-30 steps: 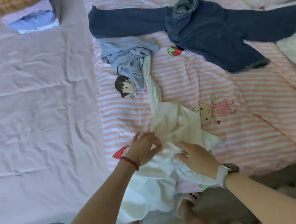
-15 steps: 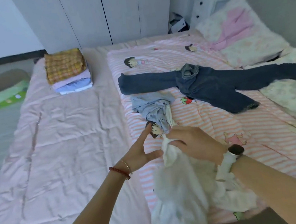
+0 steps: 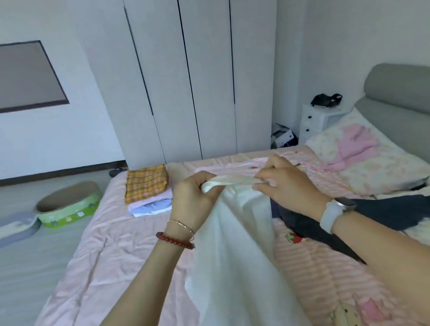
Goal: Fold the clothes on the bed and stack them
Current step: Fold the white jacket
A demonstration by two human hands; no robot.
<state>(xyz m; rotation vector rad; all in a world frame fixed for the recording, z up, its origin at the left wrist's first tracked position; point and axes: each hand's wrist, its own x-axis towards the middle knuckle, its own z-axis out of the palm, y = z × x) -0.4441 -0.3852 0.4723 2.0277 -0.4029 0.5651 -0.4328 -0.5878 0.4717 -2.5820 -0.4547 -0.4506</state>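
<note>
A white garment (image 3: 234,256) hangs in the air in front of me, above the bed (image 3: 106,259). My left hand (image 3: 194,201) grips its top edge on the left. My right hand (image 3: 285,183) pinches the same edge on the right, so the edge stretches between them. The cloth drapes down and hides the middle of the bed. Dark blue jeans (image 3: 395,213) lie spread on the striped cover behind my right forearm. A folded stack (image 3: 148,196) with a plaid piece on top sits at the bed's far left.
A white wardrobe (image 3: 187,68) stands beyond the bed. Pillows (image 3: 366,159) and a grey headboard (image 3: 420,108) fill the right side. On the floor at left are a green round basket (image 3: 69,204) and a grey tray (image 3: 4,231). A small white drawer unit (image 3: 317,119) stands by the wall.
Both hands have lifted the white garment off the bed and now hold its top edge spread at chest height. My view has risen from the bed toward the wardrobe.
</note>
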